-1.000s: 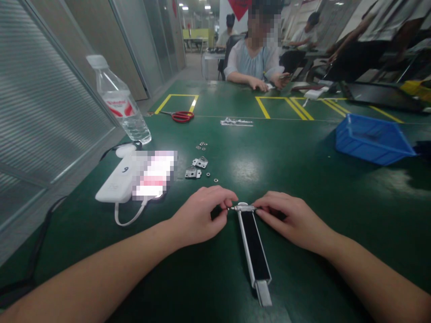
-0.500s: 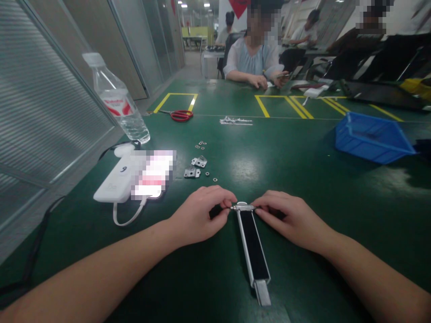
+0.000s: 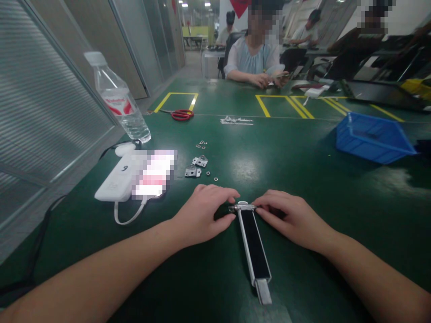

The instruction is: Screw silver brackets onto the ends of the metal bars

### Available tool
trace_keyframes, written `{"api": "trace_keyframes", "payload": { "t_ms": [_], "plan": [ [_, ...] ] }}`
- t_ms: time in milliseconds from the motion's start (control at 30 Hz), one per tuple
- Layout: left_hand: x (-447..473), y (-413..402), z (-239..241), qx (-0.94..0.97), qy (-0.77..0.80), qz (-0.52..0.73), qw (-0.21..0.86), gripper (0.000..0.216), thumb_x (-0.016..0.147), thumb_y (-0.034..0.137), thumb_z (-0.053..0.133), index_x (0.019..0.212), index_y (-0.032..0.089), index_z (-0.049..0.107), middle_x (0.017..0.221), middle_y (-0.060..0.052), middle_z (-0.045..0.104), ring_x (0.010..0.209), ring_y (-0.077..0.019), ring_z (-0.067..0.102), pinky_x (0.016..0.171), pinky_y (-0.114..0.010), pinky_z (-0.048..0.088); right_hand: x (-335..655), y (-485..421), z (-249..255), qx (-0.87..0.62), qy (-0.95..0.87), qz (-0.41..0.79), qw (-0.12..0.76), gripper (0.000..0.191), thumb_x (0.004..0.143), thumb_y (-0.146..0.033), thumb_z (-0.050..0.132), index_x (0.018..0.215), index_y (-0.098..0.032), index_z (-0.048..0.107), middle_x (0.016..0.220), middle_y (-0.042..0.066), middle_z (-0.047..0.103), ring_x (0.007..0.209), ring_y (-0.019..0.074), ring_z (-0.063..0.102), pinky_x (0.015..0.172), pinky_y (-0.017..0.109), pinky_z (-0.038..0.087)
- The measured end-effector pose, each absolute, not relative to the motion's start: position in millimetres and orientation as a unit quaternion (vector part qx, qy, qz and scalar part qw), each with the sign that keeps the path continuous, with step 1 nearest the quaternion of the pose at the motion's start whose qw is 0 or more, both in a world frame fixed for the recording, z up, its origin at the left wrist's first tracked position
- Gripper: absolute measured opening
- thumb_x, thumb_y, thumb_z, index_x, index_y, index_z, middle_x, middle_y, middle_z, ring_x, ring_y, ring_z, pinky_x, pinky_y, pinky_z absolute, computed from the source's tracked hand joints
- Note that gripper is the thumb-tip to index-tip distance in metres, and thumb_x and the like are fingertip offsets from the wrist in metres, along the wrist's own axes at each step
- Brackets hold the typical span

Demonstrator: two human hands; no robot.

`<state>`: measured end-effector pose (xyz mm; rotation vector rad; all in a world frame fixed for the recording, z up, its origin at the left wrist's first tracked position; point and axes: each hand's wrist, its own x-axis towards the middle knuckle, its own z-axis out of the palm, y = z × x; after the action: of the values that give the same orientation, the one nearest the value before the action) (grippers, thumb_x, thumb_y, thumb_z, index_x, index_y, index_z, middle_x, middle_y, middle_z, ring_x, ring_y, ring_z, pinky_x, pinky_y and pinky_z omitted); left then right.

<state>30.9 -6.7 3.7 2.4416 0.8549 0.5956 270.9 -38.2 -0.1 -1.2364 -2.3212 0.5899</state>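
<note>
A long white-framed bar with a black face [image 3: 255, 244] lies on the table, a flat metal tab [image 3: 263, 291] sticking out of its near end. Across its far end sits a small metal rod [image 3: 245, 207]. My right hand [image 3: 288, 215] pinches the rod's right end between thumb and fingers. On the other side, the fingers and thumb of my left hand [image 3: 205, 213] are apart around the rod's left tip, with a gap showing between them. Metal brackets [image 3: 193, 172] and several small nuts [image 3: 216, 179] lie beyond my left hand.
At left stand a water bottle [image 3: 117, 98], a white power bank [image 3: 116, 179] and a cabled phone [image 3: 155, 175]. Red-handled scissors [image 3: 182, 115] and thin white strips [image 3: 236, 121] lie farther back. A blue bin [image 3: 373, 141] is at right. Across the table sits a person [image 3: 255, 58].
My left thumb and fingers have come apart from the rod's left end, which now shows between them. My right hand keeps its pinch, and the bar stays in place.
</note>
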Motion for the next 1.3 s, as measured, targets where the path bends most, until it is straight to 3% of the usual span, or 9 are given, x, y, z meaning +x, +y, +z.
{"api": "trace_keyframes", "payload": {
  "t_ms": [100,733,1300],
  "plan": [
    [34.1,-7.0,4.1,0.887,0.344,0.193,0.238,0.038,0.081,0.018,0.062,0.117,0.022,0.052,0.103,-0.001,0.068,0.100,-0.0221,0.061,0.086,-0.038,0.038,270.8,-38.2,0.1,-0.451,-0.838,0.214,0.222,0.017,0.092,-0.020,0.050,0.095,-0.020,0.067,0.074,0.001,0.062,0.068,0.0143,0.058,0.064,0.028,0.045],
    [36.1,-8.9,-0.3,0.888,0.339,0.209,0.232,0.034,0.084,0.014,0.055,0.116,0.022,0.050,0.091,0.002,0.066,0.091,-0.0205,0.061,0.082,-0.036,0.033,268.7,-37.8,1.8,-0.454,-0.840,0.209,0.209,0.016,0.092,-0.021,0.050,0.093,-0.020,0.066,0.072,0.001,0.061,0.067,0.0138,0.057,0.064,0.028,0.045],
    [33.7,-7.9,4.9,0.865,0.360,0.241,0.253,0.039,0.076,0.003,0.053,0.111,0.019,0.052,0.079,0.004,0.063,0.073,-0.0139,0.062,0.078,-0.033,0.043,269.7,-38.0,2.5,-0.454,-0.838,0.215,0.213,0.017,0.092,-0.023,0.050,0.094,-0.021,0.067,0.073,0.002,0.062,0.067,0.0138,0.058,0.064,0.028,0.046]
  ]
}}
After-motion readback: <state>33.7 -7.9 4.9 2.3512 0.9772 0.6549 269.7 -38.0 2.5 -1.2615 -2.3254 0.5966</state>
